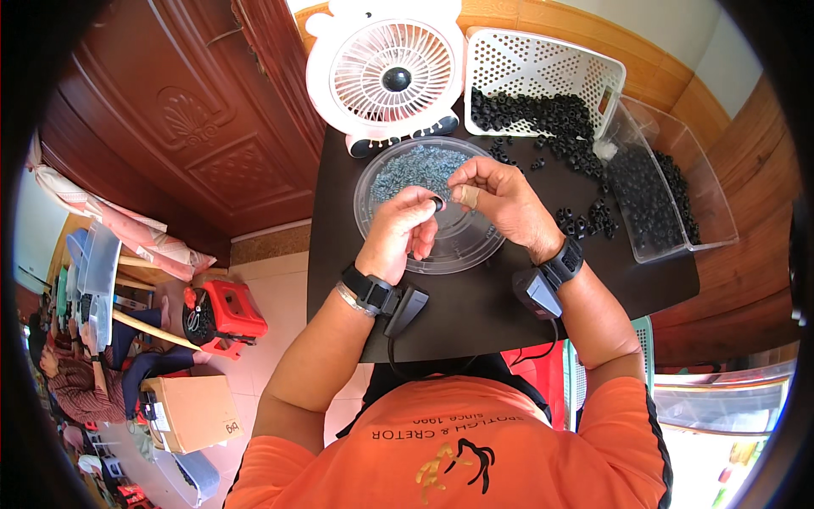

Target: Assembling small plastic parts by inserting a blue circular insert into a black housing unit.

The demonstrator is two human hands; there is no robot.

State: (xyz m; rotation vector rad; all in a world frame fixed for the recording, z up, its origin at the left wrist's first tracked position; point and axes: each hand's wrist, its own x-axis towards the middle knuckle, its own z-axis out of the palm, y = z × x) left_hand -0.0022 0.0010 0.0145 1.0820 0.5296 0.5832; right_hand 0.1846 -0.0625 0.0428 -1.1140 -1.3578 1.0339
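Observation:
My left hand (398, 231) pinches a small black ring-shaped part (438, 204) between thumb and fingertips. Close beside it, my right hand (502, 197) has thumb and forefinger pressed together; whatever is between them is too small to make out. A tan patch, like a bandage, covers part of the right thumb. Both hands hover over a round clear plastic tray (458, 265), whose far left part holds a heap of tiny blue-grey pieces (415, 172). Loose black parts (585, 222) lie on the table to the right of my right hand.
A white pig-shaped fan (397, 79) stands behind the tray. At the far right, a white perforated basket (543, 68) and a clear bin (649, 195) hold black parts, spilling onto the dark table (458, 327). Left, another person sits near a red stool (233, 316) and cardboard box (197, 411).

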